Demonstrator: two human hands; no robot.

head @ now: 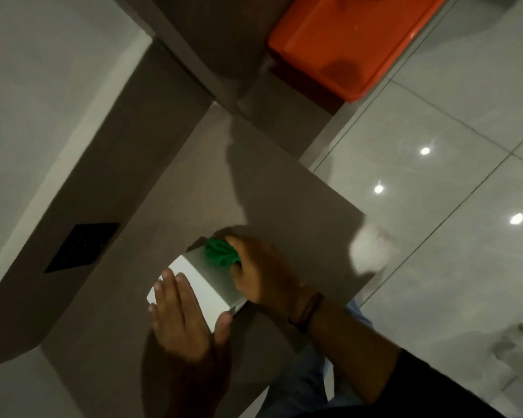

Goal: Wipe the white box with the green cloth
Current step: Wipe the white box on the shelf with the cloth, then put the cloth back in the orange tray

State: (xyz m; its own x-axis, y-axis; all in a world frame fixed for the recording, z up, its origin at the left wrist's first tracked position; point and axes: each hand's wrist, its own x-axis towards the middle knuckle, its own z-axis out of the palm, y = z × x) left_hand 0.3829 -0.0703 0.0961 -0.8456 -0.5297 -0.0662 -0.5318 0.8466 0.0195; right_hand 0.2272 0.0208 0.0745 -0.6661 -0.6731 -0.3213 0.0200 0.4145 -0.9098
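Gripping green cloth (222, 252), fingers (239, 270) curled

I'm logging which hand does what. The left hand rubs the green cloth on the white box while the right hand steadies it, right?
Swapped. In the head view the right hand presses the green cloth against the white box, while the left hand steadies it.

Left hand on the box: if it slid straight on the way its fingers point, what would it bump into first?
Probably nothing soon. The left hand lies flat on the box, pointing up-left. Past the box edge there is only bare table, then perhaps the black panel.
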